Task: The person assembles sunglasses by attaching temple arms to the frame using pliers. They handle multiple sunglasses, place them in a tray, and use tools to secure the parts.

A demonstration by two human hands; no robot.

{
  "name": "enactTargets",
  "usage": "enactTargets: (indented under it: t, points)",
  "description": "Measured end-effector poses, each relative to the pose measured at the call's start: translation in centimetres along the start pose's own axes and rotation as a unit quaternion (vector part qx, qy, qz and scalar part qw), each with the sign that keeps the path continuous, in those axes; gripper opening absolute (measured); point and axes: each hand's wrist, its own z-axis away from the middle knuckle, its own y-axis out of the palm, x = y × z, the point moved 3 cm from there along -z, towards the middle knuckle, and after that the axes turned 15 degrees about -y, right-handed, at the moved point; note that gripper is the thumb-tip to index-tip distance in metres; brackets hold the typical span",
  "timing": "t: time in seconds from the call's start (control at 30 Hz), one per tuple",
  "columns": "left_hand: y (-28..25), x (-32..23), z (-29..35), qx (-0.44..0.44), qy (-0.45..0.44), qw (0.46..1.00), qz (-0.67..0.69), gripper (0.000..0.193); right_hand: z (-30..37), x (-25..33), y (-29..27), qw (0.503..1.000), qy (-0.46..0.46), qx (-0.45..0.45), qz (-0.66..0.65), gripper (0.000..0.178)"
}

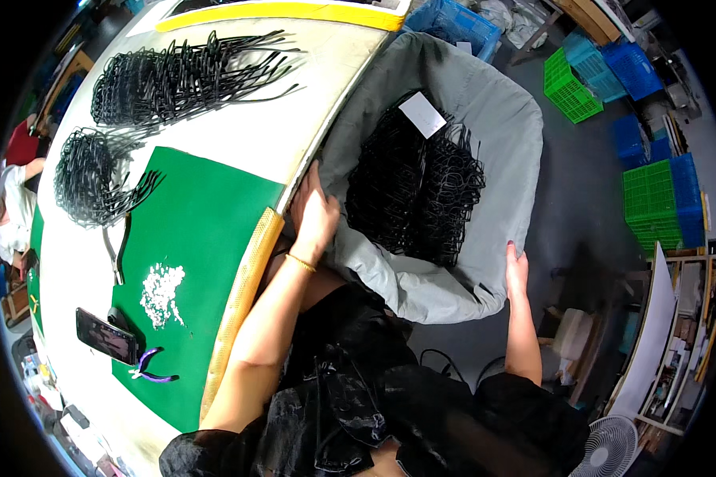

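Note:
A large bin lined with grey cloth (497,159) stands in front of me, to the right of the worktable. Inside it lie bundles of black, looped cords or wires (414,187), with a white paper slip (422,115) on top. My right hand (517,269) is closed on the bin's near right rim, thumb over the cloth. Between the table edge and the bin, my left hand (314,213) grips the left rim; part of its fingers is hidden.
On the white table (239,135) lie more black bundles (175,83), a green mat (215,199), small white pieces (163,294), a phone (106,335), pliers (118,250) and purple-handled cutters (153,370). Green crates (651,203) and a fan (608,445) stand at right.

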Motion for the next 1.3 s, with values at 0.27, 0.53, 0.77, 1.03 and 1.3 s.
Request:
enactTargets:
  t: [0.27, 0.53, 0.77, 1.03, 1.3]
  points:
    - [0.2, 4.2, 17.8, 0.304, -0.424, 0.682, 0.512, 0.052, 4.8, 2.8, 2.5, 0.996, -0.029, -0.067, 0.055, 0.054]
    - [4.6, 1.7, 17.6, 0.414, -0.403, 0.677, 0.456, 0.054, 6.0, 2.4, 1.4, 0.995, 0.027, -0.073, -0.064, 0.056]
    - [2.5, 0.7, 10.5, 0.248, -0.332, 0.769, 0.487, 0.069, 15.1, 4.6, 7.4, 0.947, 0.136, -0.135, -0.257, 0.058]
    - [-6.0, -5.3, 2.4, 0.029, 0.018, 0.953, 0.3, 0.067, 14.4, 16.1, 21.7, 0.694, 0.344, 0.141, -0.617, 0.052]
    - [-12.1, -2.3, 11.9, 0.211, 0.005, 0.951, 0.225, 0.027, 12.6, 19.3, 25.9, 0.699, 0.219, 0.371, -0.57, 0.059]
